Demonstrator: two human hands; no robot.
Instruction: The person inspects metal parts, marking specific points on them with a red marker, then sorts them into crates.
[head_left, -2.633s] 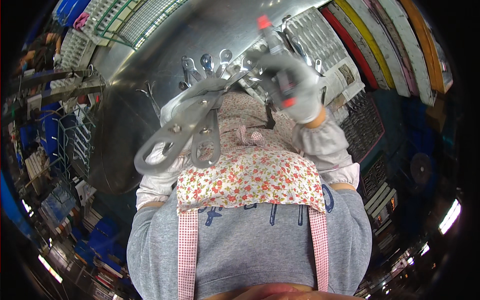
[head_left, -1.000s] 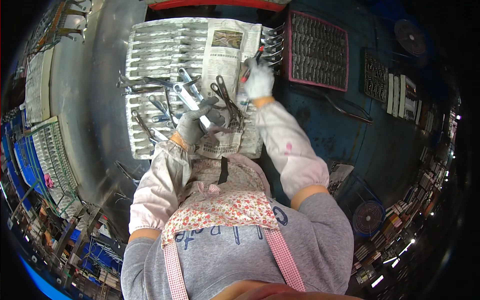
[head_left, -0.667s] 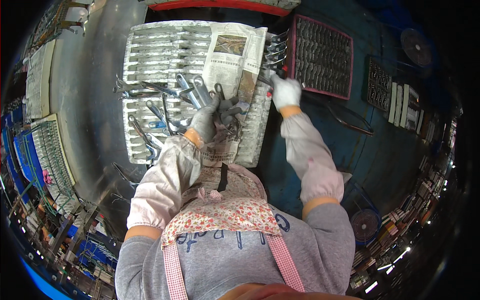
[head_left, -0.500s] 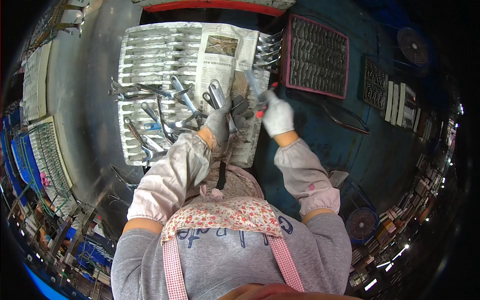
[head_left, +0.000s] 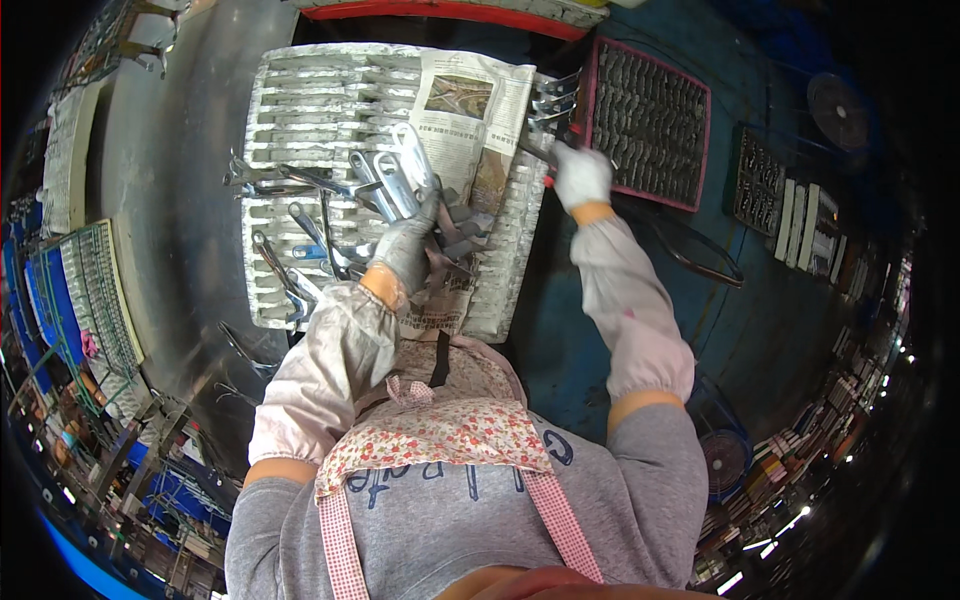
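Note:
My left hand [head_left: 405, 252], in a grey-white glove, is closed around several shiny metal wrenches [head_left: 390, 185], whose slotted handles fan out beyond the fingers. Dark metal ends [head_left: 462, 232] show to the right of that hand, above the newspaper. My right hand [head_left: 582, 175], in a white glove, grips a dark tool with red parts [head_left: 549, 182]; its kind is hidden by the fingers and blur. This hand is over the right edge of the ridged white tray [head_left: 320, 105]. Other loose shiny wrenches [head_left: 320, 235] lie on the tray left of my left hand.
A newspaper sheet [head_left: 458, 125] covers part of the tray. At its upper right corner are several shiny curved metal pieces [head_left: 555, 98]. A pink-rimmed tray of dark pieces [head_left: 650, 120] stands to the right. Fans [head_left: 836, 110] and stacked trays [head_left: 800, 215] are farther right.
My right hand has moved right and away from me, toward the pink-rimmed tray. My left hand has shifted left with the wrenches, whose handles now fan out more.

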